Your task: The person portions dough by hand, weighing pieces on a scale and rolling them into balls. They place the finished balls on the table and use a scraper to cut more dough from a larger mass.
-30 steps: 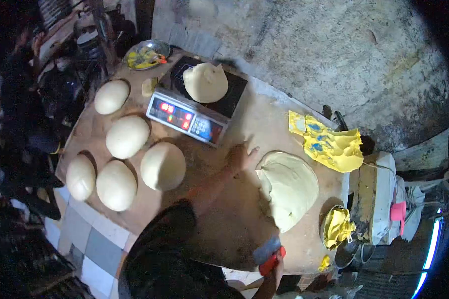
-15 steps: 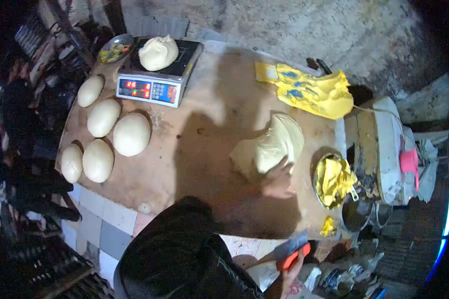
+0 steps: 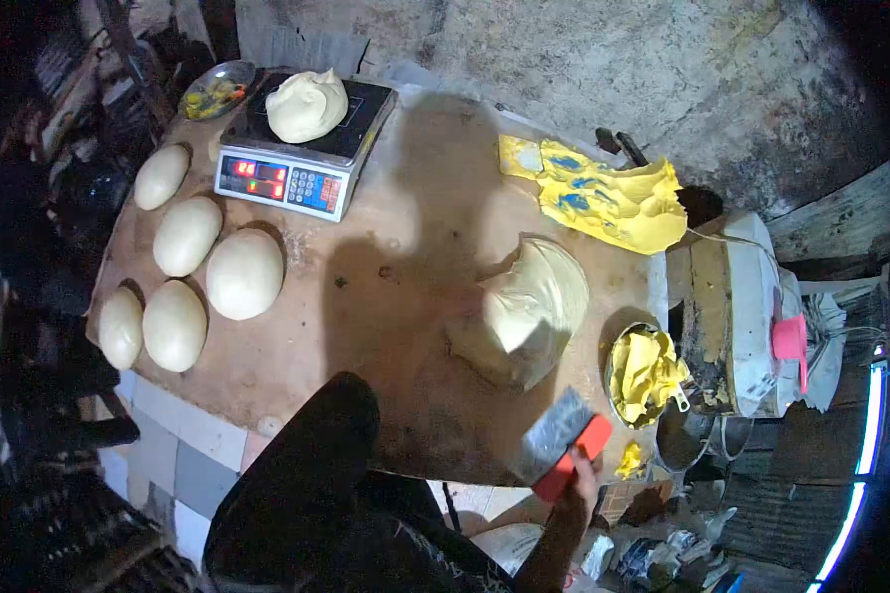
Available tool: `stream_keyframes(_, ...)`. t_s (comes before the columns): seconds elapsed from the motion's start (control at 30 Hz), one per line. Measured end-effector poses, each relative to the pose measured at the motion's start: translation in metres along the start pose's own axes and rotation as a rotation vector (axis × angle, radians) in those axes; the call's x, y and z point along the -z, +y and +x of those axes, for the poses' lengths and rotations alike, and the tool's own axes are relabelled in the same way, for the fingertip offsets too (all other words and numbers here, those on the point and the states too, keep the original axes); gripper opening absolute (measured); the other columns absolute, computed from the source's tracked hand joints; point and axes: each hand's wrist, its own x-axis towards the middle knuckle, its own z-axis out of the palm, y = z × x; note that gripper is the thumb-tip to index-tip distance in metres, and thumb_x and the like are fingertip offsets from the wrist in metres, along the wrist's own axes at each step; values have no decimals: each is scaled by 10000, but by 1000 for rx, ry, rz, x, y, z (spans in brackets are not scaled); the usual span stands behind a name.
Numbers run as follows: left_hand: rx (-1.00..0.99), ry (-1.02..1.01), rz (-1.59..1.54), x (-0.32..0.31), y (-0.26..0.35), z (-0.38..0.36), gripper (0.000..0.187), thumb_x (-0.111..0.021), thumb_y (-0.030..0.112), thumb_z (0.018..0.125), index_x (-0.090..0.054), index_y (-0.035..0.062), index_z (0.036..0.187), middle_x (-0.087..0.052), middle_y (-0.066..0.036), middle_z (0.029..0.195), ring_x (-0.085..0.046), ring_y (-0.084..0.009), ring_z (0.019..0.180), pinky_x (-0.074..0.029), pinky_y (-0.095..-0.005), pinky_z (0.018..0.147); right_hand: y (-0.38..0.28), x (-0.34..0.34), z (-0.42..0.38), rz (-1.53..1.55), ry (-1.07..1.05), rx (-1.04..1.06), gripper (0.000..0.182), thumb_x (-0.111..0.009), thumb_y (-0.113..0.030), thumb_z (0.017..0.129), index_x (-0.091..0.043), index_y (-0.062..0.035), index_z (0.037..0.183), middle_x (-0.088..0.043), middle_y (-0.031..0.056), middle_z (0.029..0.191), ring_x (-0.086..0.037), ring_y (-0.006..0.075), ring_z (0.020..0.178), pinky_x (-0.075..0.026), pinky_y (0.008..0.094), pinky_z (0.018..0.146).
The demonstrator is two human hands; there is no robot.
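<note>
My right hand (image 3: 585,476) is closed around the red handle of a dough scraper (image 3: 558,441). Its wide grey blade points up and left over the near table edge, just below a large mound of pale dough (image 3: 539,296). Part of that dough lies in my shadow. My left hand cannot be made out; only a dark clothed shape, perhaps a sleeve or knee, shows at the near edge. On the digital scale (image 3: 285,186) at the back left rests another lump of dough (image 3: 308,105). Several smooth dough balls (image 3: 245,274) sit at the table's left.
A bowl of yellow fat (image 3: 646,374) stands at the right edge, with a small yellow dab (image 3: 630,460) nearby. An opened yellow-smeared wrapper (image 3: 613,203) lies at the back right. A pink cup (image 3: 789,338) is beyond the table (image 3: 297,366). A small dish (image 3: 218,91) stands behind the scale.
My right hand has raised the scraper up and left over the table edge. The other hand, earlier touching the dough mound, is no longer visible there. The view has shifted slightly.
</note>
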Motion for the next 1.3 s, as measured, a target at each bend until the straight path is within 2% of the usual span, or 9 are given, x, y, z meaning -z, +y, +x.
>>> stream_keyframes(0.2,33,-200,32,-65,-38,-117,368,-503,266,861,-470,7,1120,-577,-216,1002,-560,-328,964,-441,-415,824,-130,-181,-1,-986,-231,521,470,-558,31,742,-424,-13,1190,-610,201,896,-617,316,825,-487,369,739)
stream_keyframes(0.3,117,-274,-189,-99,-83,-198,373,-496,280,866,-471,-2,1109,-584,-235,988,-573,-343,947,-451,-413,807,-8,-217,37,-1204,-379,201,435,-513,-163,832,-414,-84,1249,-593,235,920,-572,371,870,-458,484,732)
stream_keyframes(0.33,147,-262,-640,-148,-138,-220,375,-494,285,868,-472,-5,1105,-586,-241,983,-577,-348,942,-455,-412,801,5,-229,40,-1518,-577,605,436,-485,-211,858,-401,-104,1271,-571,219,1023,-544,363,953,-441,480,771)
stream_keyframes(0.4,397,-530,24,39,10,-234,374,-514,253,854,-486,1,1129,-564,-242,1061,-564,-367,965,-450,-416,813,37,-241,74,-1583,-557,887,432,-470,-212,867,-383,-116,1279,-552,167,1104,-546,363,946,-443,462,783)
stream_keyframes(0.47,324,-626,-17,68,0,-278,455,-554,252,830,-455,10,1202,-546,-206,1134,-540,-332,1034,-438,-406,852,-2,-288,92,-1364,-450,30,426,-490,-242,864,-402,-122,1263,-548,156,1110,-561,340,926,-448,438,785)
stream_keyframes(0.77,-105,298,-1335,311,-26,-210,579,-578,160,782,-341,82,1304,-442,-137,1231,-423,-238,1156,-416,-386,876,18,-220,95,184,-21,-63,458,-670,-98,741,-452,-11,1134,-548,70,951,-528,177,748,-459,309,648)
stream_keyframes(0.83,-158,620,-795,330,-41,-143,534,-525,8,776,-349,72,1277,-465,-115,1193,-481,-221,1081,-437,-356,856,-8,-246,70,-169,240,523,432,-687,-123,746,-472,5,1098,-562,72,929,-528,170,737,-461,313,652)
stream_keyframes(1.0,-347,544,-1267,410,46,-39,393,-531,29,780,-440,75,1160,-554,-23,899,-552,-102,691,-479,-261,579,-77,-250,29,73,511,338,474,-647,-41,763,-432,-4,1184,-573,103,1006,-555,199,787,-469,320,713)
stream_keyframes(1.3,-11,792,-235,527,-137,60,238,-544,169,806,-549,39,1006,-580,-62,838,-555,-165,738,-474,-330,640,-71,-286,9,-36,444,130,575,-636,-11,741,-391,-49,1260,-539,98,1084,-561,202,895,-469,323,766)
